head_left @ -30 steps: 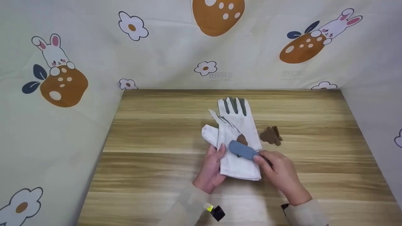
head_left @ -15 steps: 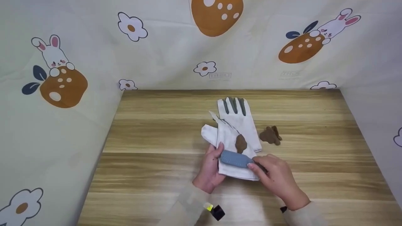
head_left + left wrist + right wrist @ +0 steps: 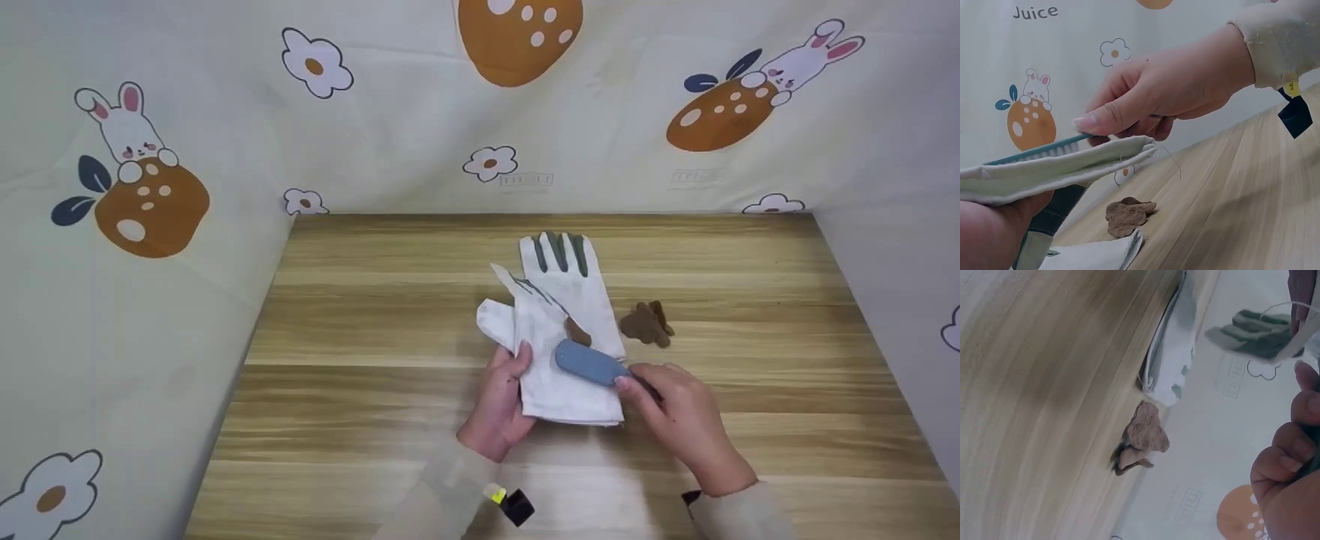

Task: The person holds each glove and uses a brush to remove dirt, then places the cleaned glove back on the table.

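In the head view my left hand [image 3: 496, 401] holds a white glove [image 3: 551, 397] by its left edge, thumb on top. The left wrist view shows this glove raised, with a layered edge. My right hand [image 3: 688, 420] grips the handle of a blue-grey brush [image 3: 589, 363], its head lying across the glove with short bristles facing down. A brown patch [image 3: 578, 331] shows on the glove just beyond the brush, partly covered by it. Under the held glove, a second white glove [image 3: 596, 300] with dark green between its fingers lies flat on the table.
Several brown, flat, irregular pieces [image 3: 646, 324] lie in a small heap to the right of the gloves. The wooden tabletop [image 3: 360, 420] ends at a printed cloth [image 3: 405, 112] hanging at the back and sides.
The brush went down toward the cuff, baring the brown patch, then back up and right to cover part of it. The left hand and held glove have shifted slightly left.
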### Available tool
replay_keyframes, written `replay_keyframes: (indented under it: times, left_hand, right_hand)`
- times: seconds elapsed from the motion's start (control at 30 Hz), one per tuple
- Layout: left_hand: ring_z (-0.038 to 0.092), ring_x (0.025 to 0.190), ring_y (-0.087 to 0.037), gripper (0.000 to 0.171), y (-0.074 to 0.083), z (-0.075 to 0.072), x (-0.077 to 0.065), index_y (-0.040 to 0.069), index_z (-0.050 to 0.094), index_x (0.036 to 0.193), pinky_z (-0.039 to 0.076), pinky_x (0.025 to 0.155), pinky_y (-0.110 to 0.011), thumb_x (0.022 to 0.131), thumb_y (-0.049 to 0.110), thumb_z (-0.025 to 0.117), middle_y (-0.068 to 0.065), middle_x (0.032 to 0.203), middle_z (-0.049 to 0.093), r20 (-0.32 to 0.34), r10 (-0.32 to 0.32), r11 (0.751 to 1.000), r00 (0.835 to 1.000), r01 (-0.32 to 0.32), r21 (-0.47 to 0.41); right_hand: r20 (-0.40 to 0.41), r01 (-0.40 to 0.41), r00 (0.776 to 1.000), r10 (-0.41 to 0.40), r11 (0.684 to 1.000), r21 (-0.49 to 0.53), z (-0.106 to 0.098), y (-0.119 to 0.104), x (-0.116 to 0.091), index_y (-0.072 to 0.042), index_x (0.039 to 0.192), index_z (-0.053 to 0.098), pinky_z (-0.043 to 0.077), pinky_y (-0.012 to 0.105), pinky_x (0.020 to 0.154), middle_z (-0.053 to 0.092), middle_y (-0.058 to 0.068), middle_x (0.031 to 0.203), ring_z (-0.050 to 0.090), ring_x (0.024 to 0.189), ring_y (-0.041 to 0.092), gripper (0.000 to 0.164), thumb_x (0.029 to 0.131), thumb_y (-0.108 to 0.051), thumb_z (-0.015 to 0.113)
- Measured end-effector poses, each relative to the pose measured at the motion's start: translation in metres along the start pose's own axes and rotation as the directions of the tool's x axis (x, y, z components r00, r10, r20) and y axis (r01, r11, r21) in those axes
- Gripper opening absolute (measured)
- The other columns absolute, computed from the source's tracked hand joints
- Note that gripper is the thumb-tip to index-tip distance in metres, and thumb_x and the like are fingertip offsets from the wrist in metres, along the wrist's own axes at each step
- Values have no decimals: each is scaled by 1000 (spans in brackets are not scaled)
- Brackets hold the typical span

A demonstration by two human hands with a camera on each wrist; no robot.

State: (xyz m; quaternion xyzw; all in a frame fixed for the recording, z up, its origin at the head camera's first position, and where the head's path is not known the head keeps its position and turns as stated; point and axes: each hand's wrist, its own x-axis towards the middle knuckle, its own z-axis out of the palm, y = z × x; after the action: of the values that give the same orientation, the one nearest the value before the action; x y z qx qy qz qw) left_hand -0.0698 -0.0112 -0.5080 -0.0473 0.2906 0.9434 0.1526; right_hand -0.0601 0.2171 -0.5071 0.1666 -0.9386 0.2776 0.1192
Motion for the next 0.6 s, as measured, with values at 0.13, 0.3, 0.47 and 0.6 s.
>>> replay_keyframes:
  times: [0.13, 0.3, 0.47, 0.6]
  left_hand:
    - [52, 132, -23, 50, -1, -3, 0, 14, 16, 159, 42, 115, -41, 111, 18, 27, -15, 155, 39, -17, -12, 1000, 1000, 12, 5]
    - [50, 133, -23, 51, -3, -3, 0, 14, 15, 161, 39, 118, -41, 111, 19, 26, -16, 159, 34, -2, -15, 1000, 1000, 15, -10]
    - [38, 145, -27, 52, -5, 0, -1, 16, 13, 161, 32, 122, -44, 111, 19, 25, -16, 163, 28, 6, -21, 1000, 1000, 21, -16]
    - [41, 142, -25, 51, -4, 1, -3, 16, 14, 161, 35, 120, -43, 111, 19, 25, -15, 162, 30, 17, -28, 1000, 999, 28, -10]
  right_hand:
    - [20, -46, 999, 46, 999, 14, -1, -2, -1, -7, 102, 77, 56, 39, 68, 77, 5, 93, 64, 78, 15, 18, 91, -21, 75]
    - [-12, 25, 1000, -25, 999, 31, 4, -11, 0, -9, 98, 77, 56, 35, 67, 76, 3, 89, 65, 76, 13, 14, 88, -19, 78]
    - [-21, 112, 994, -112, 994, -5, 6, -18, 1, -12, 96, 77, 52, 29, 62, 75, 0, 84, 61, 72, 9, 13, 86, -20, 80]
    - [4, 93, 996, -93, 995, -32, 3, -17, 1, -12, 98, 77, 54, 33, 64, 75, 1, 87, 63, 75, 12, 15, 88, -23, 78]
